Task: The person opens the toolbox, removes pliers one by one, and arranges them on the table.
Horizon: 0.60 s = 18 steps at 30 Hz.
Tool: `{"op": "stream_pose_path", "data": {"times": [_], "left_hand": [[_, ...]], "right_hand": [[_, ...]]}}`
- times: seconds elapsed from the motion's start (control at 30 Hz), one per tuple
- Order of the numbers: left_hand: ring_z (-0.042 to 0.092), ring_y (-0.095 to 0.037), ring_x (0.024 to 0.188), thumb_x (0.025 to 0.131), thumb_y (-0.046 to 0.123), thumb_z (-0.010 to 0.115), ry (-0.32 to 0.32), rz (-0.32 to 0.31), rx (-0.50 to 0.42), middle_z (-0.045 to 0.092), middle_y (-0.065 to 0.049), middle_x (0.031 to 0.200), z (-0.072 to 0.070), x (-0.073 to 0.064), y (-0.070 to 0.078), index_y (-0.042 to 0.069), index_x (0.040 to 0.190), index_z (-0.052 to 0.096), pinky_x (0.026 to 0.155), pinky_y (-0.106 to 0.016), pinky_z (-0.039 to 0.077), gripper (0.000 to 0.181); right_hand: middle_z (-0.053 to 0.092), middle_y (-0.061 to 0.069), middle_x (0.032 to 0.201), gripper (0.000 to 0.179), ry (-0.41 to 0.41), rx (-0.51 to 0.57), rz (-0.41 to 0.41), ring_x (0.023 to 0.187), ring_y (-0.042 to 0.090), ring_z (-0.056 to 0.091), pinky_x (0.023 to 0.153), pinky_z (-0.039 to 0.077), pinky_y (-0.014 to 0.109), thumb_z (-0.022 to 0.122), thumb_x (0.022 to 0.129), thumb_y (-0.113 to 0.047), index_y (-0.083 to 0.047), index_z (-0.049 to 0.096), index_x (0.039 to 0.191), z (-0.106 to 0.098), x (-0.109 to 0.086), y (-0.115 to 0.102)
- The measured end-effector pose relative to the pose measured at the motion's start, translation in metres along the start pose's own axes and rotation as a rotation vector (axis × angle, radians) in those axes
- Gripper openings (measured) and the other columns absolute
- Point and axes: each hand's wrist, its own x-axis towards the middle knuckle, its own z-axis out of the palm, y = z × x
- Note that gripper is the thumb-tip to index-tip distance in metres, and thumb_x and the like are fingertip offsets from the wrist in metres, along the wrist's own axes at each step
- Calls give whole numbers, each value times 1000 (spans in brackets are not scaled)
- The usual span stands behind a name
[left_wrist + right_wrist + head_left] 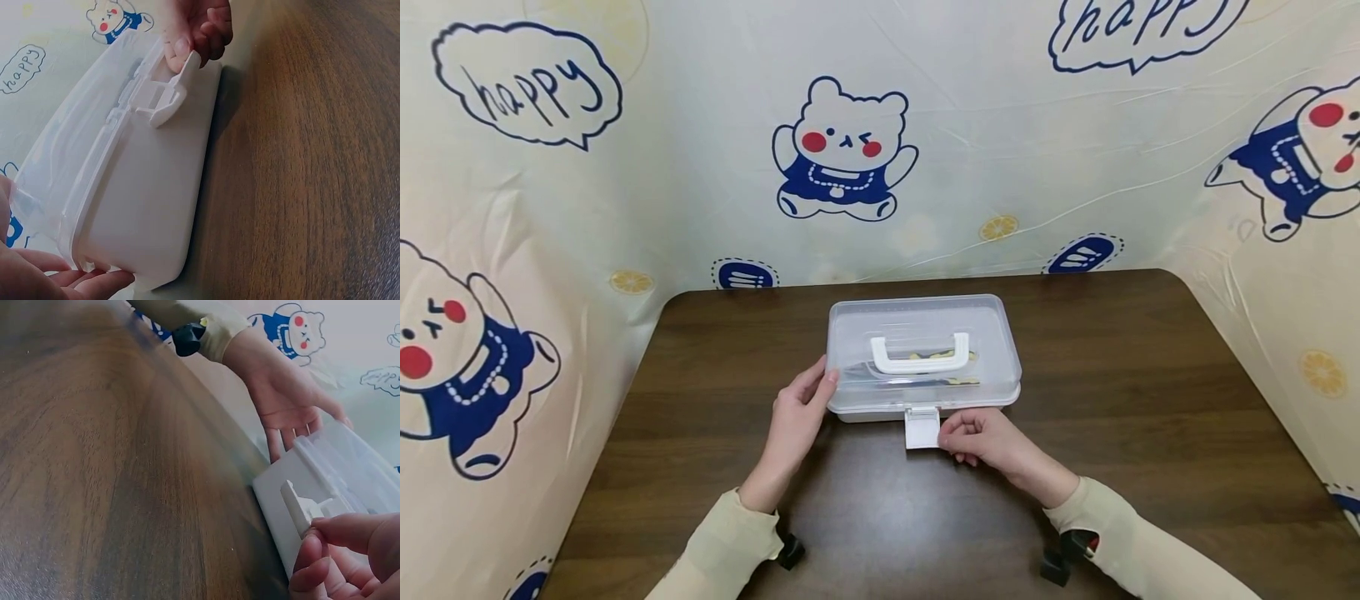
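Observation:
A clear-lidded plastic storage box with a white handle stands on the table, its lid down. Its white front latch is swung outward from the box wall. My right hand pinches the right edge of that latch between thumb and forefinger. At the box's left end is my left hand, fingers fairly straight against the side and thumb by the lid edge; in the left wrist view its fingers touch below the lid's rim. Yellow-and-dark items show through the lid.
The box sits near the back middle of a dark wooden table. A printed curtain with bears and lettering hangs behind the table and along both sides. Each wrist carries a small black camera.

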Motion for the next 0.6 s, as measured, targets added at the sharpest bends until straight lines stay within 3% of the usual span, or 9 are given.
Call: {"op": "stream_pose_path", "data": {"times": [0.2,0.4,0.6], "left_hand": [[56,-27,135,106,31,64,-8,2,-1,55,-16,152,0,1,1,5,150,54,102,-29,49,53],[56,-26,137,106,33,63,-15,-2,-1,55,-15,152,0,1,1,5,151,54,103,-33,50,53],[56,-25,136,106,33,63,-23,7,-8,56,-14,150,-3,-1,-1,6,151,54,104,-30,48,54]], "right_hand": [[76,16,93,31,8,-38,-26,69,11,62,58,47,21,71,98,-8,12,69,121,0,2,-1],[76,22,101,34,1,-66,-50,73,14,66,58,50,22,69,99,-10,13,67,125,-2,0,0],[73,29,112,38,-45,-65,-67,88,19,73,74,62,32,67,100,-8,16,62,128,-14,-7,1]]}}
